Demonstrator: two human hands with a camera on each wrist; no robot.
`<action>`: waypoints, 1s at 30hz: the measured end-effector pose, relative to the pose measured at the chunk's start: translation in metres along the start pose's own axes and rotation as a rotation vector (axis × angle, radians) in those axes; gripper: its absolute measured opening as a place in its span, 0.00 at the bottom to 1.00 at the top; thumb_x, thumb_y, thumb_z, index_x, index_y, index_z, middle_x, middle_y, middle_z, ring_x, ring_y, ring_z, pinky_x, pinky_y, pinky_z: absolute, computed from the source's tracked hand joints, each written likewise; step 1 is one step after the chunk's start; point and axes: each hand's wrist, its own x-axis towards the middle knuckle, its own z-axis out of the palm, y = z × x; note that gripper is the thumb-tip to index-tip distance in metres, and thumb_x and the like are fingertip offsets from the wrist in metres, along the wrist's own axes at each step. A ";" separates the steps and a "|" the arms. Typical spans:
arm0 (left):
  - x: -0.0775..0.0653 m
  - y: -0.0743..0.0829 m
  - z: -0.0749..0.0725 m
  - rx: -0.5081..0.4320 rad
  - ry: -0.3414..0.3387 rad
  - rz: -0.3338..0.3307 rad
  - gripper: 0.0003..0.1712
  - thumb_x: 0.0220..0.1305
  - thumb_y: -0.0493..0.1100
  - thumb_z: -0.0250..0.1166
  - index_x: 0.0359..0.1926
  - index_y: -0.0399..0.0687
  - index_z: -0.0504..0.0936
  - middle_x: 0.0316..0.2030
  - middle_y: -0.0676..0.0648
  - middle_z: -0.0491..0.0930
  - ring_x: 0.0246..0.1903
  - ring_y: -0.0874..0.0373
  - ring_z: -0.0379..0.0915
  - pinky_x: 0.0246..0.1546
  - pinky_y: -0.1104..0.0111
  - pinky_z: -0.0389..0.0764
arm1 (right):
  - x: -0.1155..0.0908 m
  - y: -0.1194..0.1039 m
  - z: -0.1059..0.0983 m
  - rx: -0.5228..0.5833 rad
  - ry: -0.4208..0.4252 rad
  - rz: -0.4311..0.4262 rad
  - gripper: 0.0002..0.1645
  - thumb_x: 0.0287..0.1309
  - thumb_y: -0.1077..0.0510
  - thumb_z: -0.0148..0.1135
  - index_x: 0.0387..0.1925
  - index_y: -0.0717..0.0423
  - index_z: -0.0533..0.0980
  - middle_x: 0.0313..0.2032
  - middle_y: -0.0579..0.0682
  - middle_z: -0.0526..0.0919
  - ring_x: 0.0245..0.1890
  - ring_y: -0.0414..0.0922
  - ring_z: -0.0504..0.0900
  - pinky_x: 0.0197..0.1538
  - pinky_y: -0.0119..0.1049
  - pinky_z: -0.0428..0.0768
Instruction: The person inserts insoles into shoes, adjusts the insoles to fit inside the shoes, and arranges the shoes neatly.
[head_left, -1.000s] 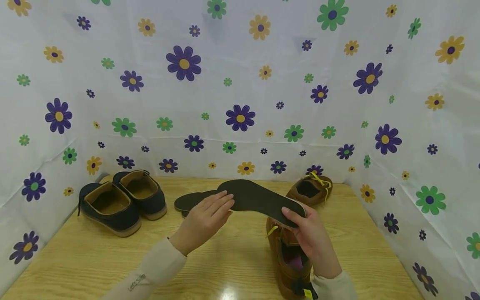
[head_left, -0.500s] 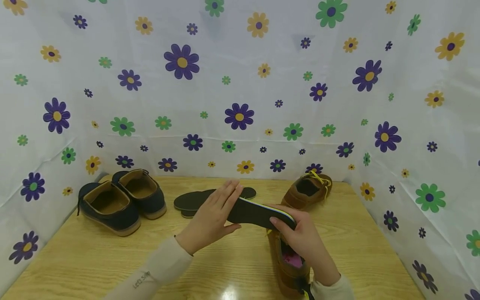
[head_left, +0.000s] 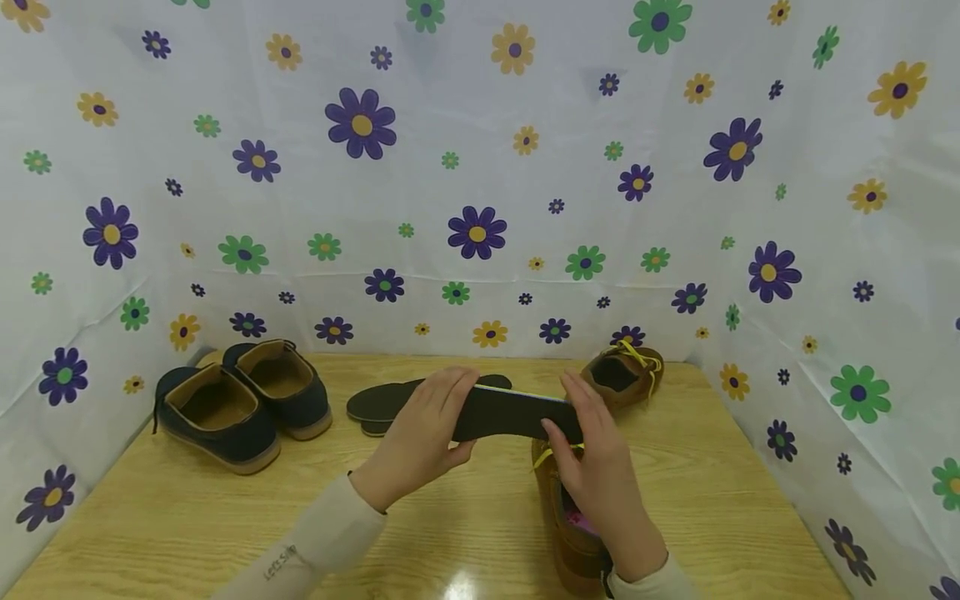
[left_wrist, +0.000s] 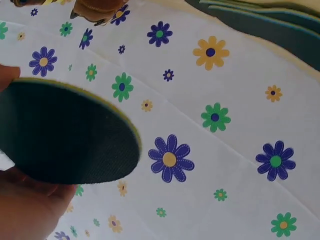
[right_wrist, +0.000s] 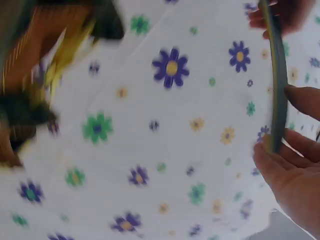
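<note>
My left hand (head_left: 416, 442) and right hand (head_left: 603, 475) hold a black insole (head_left: 517, 414) between them above the table, fingers along its far edge and thumbs nearer me. A pale, coloured strip shows along that edge. In the left wrist view one rounded end of the insole (left_wrist: 75, 135) sticks out past the left hand (left_wrist: 30, 207). The right wrist view has the insole (right_wrist: 278, 90) edge-on, pinched low down by the right hand (right_wrist: 295, 172). Below the right hand stands a brown shoe (head_left: 573, 546) with yellow laces and something pink inside, partly hidden by that hand.
More black insoles (head_left: 382, 403) lie on the wooden table (head_left: 360, 550) behind the left hand. A second brown shoe (head_left: 630, 377) stands back right. Two dark shoes (head_left: 217, 417) stand at the left. A flowered white curtain (head_left: 420, 183) encloses the back and sides.
The insole, first tilted with its broad face showing, has turned and come lower. The left hand's thumb has come to its near edge. The right hand's fingers have moved onto the far edge.
</note>
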 end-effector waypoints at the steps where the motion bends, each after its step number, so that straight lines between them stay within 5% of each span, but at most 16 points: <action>1: 0.002 0.001 -0.002 -0.002 -0.006 -0.008 0.54 0.40 0.46 0.79 0.65 0.34 0.60 0.57 0.37 0.67 0.57 0.44 0.66 0.59 0.54 0.69 | 0.001 -0.001 0.000 -0.088 0.030 -0.062 0.27 0.67 0.55 0.56 0.61 0.69 0.69 0.59 0.64 0.73 0.60 0.57 0.72 0.65 0.31 0.64; 4: 0.006 0.003 -0.005 -0.005 -0.042 -0.022 0.52 0.41 0.46 0.79 0.65 0.34 0.62 0.54 0.39 0.70 0.54 0.45 0.68 0.59 0.54 0.69 | 0.006 -0.008 0.001 -0.272 0.040 -0.180 0.31 0.62 0.54 0.63 0.59 0.71 0.70 0.62 0.67 0.68 0.63 0.60 0.68 0.67 0.38 0.63; 10: 0.016 0.011 -0.008 -0.018 -0.128 -0.022 0.52 0.42 0.45 0.78 0.65 0.33 0.62 0.55 0.38 0.71 0.55 0.45 0.70 0.59 0.55 0.70 | 0.007 -0.015 0.016 -0.446 -0.129 -0.269 0.51 0.29 0.59 0.84 0.59 0.70 0.70 0.64 0.65 0.67 0.64 0.58 0.66 0.62 0.48 0.69; 14: 0.022 0.019 -0.009 -0.017 -0.170 0.003 0.52 0.42 0.47 0.78 0.65 0.32 0.63 0.56 0.37 0.72 0.57 0.45 0.70 0.60 0.56 0.70 | 0.003 -0.015 0.024 -0.541 -0.195 -0.261 0.55 0.27 0.58 0.85 0.60 0.70 0.69 0.62 0.65 0.68 0.63 0.58 0.68 0.63 0.48 0.68; 22: 0.027 0.027 -0.010 0.025 -0.156 0.097 0.48 0.41 0.46 0.79 0.61 0.30 0.67 0.54 0.38 0.73 0.56 0.46 0.70 0.60 0.57 0.69 | -0.002 -0.015 0.029 -0.661 -0.179 -0.242 0.49 0.32 0.60 0.82 0.60 0.69 0.70 0.56 0.63 0.74 0.57 0.57 0.74 0.61 0.46 0.71; 30: 0.029 0.027 -0.008 0.048 -0.195 0.119 0.47 0.43 0.48 0.78 0.62 0.34 0.68 0.55 0.41 0.73 0.57 0.48 0.70 0.62 0.58 0.67 | -0.004 -0.012 0.024 -0.647 -0.190 -0.213 0.44 0.34 0.59 0.82 0.56 0.69 0.72 0.47 0.61 0.76 0.48 0.55 0.78 0.58 0.45 0.74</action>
